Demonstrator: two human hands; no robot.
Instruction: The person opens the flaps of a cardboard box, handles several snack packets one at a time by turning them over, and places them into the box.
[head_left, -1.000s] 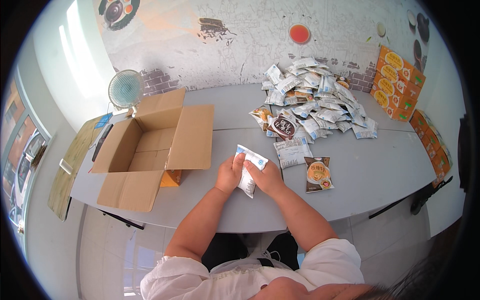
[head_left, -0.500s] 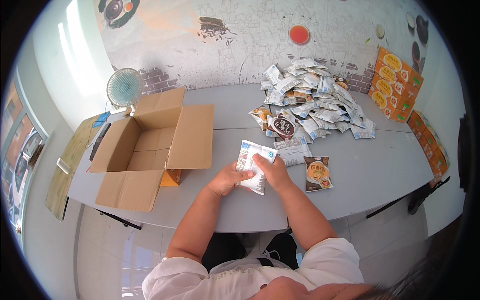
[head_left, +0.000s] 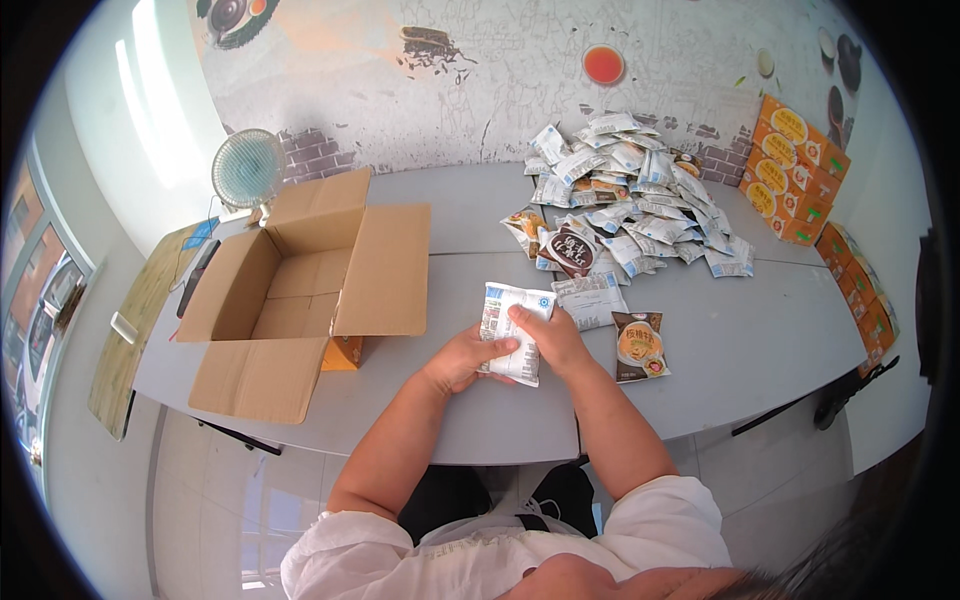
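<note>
The white packet (head_left: pixel 504 328) had its long axis nearly from twelve to six o'clock; the left hand (head_left: pixel 460 363) gripped it at eight o'clock, the right hand (head_left: pixel 560 343) at three, both thumbs (head_left: pixel 526 320) on top; the open carton (head_left: pixel 385 285) stood toward ten o'clock.

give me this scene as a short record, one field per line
held: white rectangular plastic packet
left hand: gripping its lower left
right hand: gripping its upper right
container: open brown cardboard box, left
pile: heap of mostly white packets, back right
nearby: brown printed packet, right of the right hand
surface: pale grey table
</note>
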